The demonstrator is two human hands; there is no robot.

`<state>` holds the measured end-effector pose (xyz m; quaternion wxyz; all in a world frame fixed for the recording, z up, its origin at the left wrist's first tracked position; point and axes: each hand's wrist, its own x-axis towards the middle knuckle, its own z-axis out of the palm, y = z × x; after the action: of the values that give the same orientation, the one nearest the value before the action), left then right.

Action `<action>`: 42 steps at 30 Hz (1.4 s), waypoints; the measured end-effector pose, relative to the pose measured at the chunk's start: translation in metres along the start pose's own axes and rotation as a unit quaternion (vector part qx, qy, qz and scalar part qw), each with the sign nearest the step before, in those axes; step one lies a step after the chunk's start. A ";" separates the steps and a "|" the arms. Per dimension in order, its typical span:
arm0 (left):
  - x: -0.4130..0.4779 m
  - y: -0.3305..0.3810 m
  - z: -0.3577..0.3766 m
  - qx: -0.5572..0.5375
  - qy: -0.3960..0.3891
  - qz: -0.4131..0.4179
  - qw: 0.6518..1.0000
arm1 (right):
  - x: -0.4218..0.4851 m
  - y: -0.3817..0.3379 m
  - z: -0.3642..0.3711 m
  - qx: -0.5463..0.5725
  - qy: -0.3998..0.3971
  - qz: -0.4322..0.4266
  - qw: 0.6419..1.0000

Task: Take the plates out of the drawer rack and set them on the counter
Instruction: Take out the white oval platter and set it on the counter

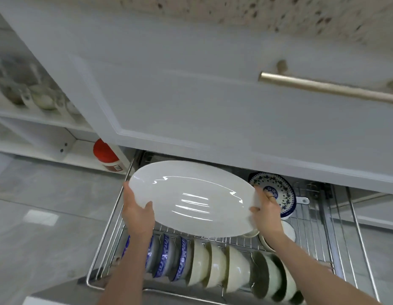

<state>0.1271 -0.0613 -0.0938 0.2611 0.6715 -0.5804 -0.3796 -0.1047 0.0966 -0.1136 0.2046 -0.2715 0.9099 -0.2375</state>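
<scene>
Both hands, left [137, 213] and right [266, 213], have fingers pinching the platter [191, 199] at opposite rims above the rack [312, 234]. Keep it level, clear the drawer front [191, 95], then lift toward the counter.

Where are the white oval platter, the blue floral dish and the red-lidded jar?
white oval platter [191, 198]: head view, middle of its glossy face.
blue floral dish [279, 194]: head view, patterned inside, right of the platter.
red-lidded jar [104, 150]: head view, on its red lid.

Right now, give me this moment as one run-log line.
phase: lifting | left hand: holding white oval platter | right hand: holding same | wire drawer rack: bowls, patterned plate remain
</scene>
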 end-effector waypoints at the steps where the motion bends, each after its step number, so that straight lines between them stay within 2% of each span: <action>1: -0.008 0.006 -0.006 0.004 0.004 -0.021 1.000 | -0.007 0.000 -0.008 0.016 -0.001 0.008 1.000; 6: -0.047 0.031 -0.031 -0.015 0.005 -0.079 0.997 | -0.042 -0.003 -0.049 0.021 -0.002 0.025 0.999; 13: -0.104 0.085 -0.076 0.010 -0.018 -0.071 0.997 | -0.099 -0.019 -0.129 0.037 -0.004 0.077 0.996; 18: -0.146 0.145 -0.115 0.004 -0.057 -0.056 0.997 | -0.145 -0.035 -0.203 0.033 0.025 0.092 0.995; 25: -0.182 0.239 -0.152 -0.021 -0.105 0.019 0.994 | -0.180 -0.061 -0.300 0.011 0.075 0.087 0.993; 31: -0.206 0.303 -0.160 -0.009 -0.111 0.097 0.989 | -0.196 -0.072 -0.371 0.024 0.118 0.077 0.990; 38: -0.257 0.367 -0.137 -0.021 -0.133 0.136 0.981 | -0.207 -0.043 -0.460 -0.004 0.153 0.090 0.984; 42: -0.299 0.402 -0.107 -0.051 -0.133 0.156 0.977 | -0.203 -0.010 -0.513 -0.030 0.165 0.125 0.978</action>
<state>-0.0306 0.1454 0.3480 0.2717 0.5022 -0.6872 -0.4492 -0.2021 0.3740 0.3531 0.0717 -0.1184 0.9646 -0.2245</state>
